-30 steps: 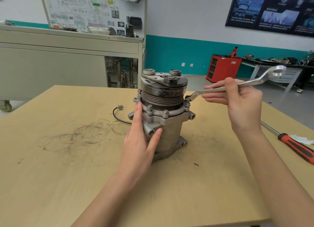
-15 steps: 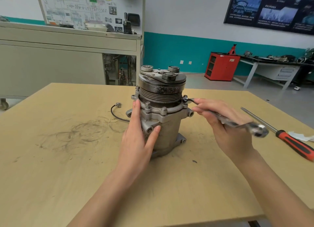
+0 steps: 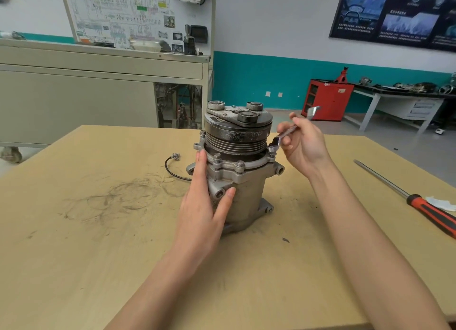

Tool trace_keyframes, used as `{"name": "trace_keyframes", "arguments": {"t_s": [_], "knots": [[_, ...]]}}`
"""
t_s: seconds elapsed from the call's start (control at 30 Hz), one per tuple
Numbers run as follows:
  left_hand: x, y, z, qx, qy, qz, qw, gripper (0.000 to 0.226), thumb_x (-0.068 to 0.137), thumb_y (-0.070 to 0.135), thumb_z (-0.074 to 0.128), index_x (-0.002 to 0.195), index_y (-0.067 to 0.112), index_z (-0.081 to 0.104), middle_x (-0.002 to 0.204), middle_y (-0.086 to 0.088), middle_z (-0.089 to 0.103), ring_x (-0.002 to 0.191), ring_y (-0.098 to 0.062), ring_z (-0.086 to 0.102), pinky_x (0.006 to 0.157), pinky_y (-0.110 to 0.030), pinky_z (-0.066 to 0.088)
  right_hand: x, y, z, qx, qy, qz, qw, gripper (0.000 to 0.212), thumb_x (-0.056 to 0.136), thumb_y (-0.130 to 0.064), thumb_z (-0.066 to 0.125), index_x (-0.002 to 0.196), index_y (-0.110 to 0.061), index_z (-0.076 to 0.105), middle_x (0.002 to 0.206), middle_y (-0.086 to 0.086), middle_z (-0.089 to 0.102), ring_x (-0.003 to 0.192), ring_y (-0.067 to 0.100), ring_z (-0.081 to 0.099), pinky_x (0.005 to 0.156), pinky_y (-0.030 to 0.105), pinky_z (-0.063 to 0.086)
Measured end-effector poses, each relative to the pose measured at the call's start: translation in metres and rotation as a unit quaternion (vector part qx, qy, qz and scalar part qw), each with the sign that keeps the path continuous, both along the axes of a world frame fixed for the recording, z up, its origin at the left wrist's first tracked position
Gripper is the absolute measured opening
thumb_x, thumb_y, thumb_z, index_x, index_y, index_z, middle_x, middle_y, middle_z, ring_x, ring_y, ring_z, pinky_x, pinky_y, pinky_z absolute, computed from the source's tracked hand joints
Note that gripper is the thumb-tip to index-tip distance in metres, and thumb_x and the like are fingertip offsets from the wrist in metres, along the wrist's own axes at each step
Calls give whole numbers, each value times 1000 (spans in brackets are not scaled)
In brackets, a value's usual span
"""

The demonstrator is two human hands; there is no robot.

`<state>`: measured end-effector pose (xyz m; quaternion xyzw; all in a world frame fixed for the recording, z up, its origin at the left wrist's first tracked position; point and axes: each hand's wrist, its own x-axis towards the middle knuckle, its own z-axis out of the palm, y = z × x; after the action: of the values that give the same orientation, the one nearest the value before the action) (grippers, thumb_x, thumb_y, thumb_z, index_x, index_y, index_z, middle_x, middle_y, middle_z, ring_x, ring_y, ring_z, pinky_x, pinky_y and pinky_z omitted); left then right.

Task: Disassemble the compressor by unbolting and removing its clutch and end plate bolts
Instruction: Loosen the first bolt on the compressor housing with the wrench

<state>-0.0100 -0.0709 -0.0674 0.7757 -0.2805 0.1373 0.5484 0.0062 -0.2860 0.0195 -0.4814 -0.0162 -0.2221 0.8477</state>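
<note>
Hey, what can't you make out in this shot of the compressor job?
Head view, wrench: middle hidden in the right hand; far end blurred.
Head view, compressor: far-side bolts hidden by its own body; left flank covered by the left hand.
Head view, screwdriver: handle end cut off by the right edge.

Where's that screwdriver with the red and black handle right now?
In the head view the screwdriver lies flat on the table at far right, right of the right hand and compressor, its handle beside a white scrap.
</note>
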Motion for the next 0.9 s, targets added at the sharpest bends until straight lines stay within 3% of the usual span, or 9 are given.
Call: {"name": "trace_keyframes", "arguments": {"t_s": [0.1, 0.2, 0.3, 0.4, 0.5, 0.6, 0.77, 0.9], "knots": [[0, 0, -1, -2, -1, -3, 1000, 73, 78, 68, 36, 134, 67, -10, 158, 22, 19, 139, 9, 21, 117, -37, 28, -4, 1, 5, -1, 6, -23, 1000, 20, 104, -18, 29, 93, -13, 45, 57, 7, 64, 39, 10, 52, 37, 15, 40], [1, 0, 0, -8, -5, -7, 1000, 73, 79, 67, 38, 135, 66, -9, 157, 22, 20, 140, 6, 22, 117, -39, 29, -27, 2, 12, -101, -60, -131, 984, 33, 104, -27, 31, 90, -8, 54, 67, 9, 70, 50, 15, 64, 46, 18, 50], [2, 0, -1, -16, -6, -11, 1000, 74, 82, 61, 41, 139, 61, -6, 158, 21, 19, 143, 4, 21, 118, -39, 28, -55, 16, 9, -257, -119, -235, 930, 37, 103, -27, 35, 84, -8, 60, 79, 7, 74, 66, 22, 72, 56, 23, 56], [3, -1, -2, -14, -9, -9, 1000, 75, 83, 59, 42, 140, 58, -6, 159, 20, 18, 143, 4, 21, 117, -33, 26, -72, 32, -3, -365, -160, -270, 877, 28, 101, -21, 40, 88, -9, 61, 83, 4, 72, 73, 20, 72, 63, 28, 59], [2, -1, -3, -11, -8, -8, 1000, 75, 83, 59, 42, 140, 58, -6, 159, 20, 17, 142, 4, 22, 114, -26, 26, -79, 38, -15, -438, -193, -281, 832, 22, 100, -27, 44, 94, -15, 62, 89, 8, 70, 78, 19, 72, 68, 38, 59], [1, 0, -2, -7, -11, -3, 1000, 75, 82, 61, 40, 140, 59, -7, 159, 19, 18, 142, 0, 24, 113, -27, 28, -80, 38, -23, -469, -224, -299, 800, 29, 99, -35, 44, 101, -11, 61, 92, 5, 69, 81, 18, 72, 68, 43, 59], [1, 0, -3, -9, -15, -2, 1000, 75, 81, 64, 38, 139, 60, -8, 159, 18, 19, 143, -1, 26, 114, -30, 29, -80, 40, -35, -472, -230, -293, 799, 26, 99, -34, 43, 104, -16, 61, 102, 7, 66, 88, 18, 70, 72, 44, 59], [2, -1, -3, -7, -18, -1, 1000, 74, 81, 64, 38, 138, 60, -8, 159, 18, 19, 143, -2, 25, 114, -28, 29, -83, 40, -39, -461, -225, -285, 810, 25, 100, -28, 43, 103, -9, 59, 105, 13, 66, 94, 23, 69, 77, 47, 57]]}}
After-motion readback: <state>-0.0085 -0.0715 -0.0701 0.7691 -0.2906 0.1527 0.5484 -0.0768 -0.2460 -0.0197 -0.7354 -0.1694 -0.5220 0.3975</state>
